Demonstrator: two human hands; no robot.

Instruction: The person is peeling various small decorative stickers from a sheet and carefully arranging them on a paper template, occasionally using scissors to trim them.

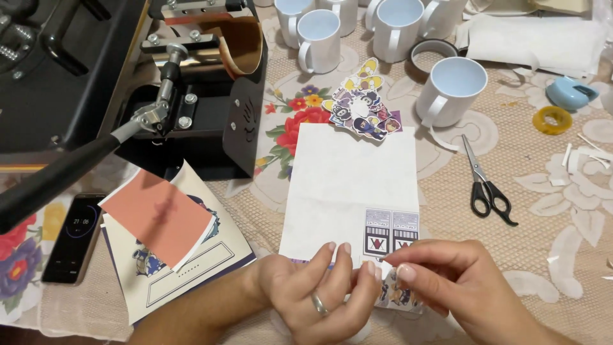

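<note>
Left grip (313, 287) is pinched shut, thumb and forefinger on the near edge of the white paper sheet (348, 185); ring finger and the rest lie flat on it. Right grip (447, 284) is also closed to a fingertip pinch, on a small printed cutout (397, 295) at the sheet's near right corner, the two grips almost touching.

Handling, as I judge it: the sheet and cutout are thin, light, floppy and crease easily. Take them at edges or corners with fingertips only; the cutout looks like it'll tear if pulled hard.

Left of your left grip: loose printed sheets with an orange-pink sheet (156, 214) on top, a phone (71, 239), and beyond them the black mug press (191, 96) with its long handle.

Beyond both grips: a pile of sticker cutouts (363, 102), then white mugs (450, 89).

Right of your right grip: scissors (485, 185), a yellow tape roll (552, 119), paper scraps.

The tabletop has a lace cloth (549, 217), openwork and uneven, so thin paper may snag. Crowded all round.
</note>
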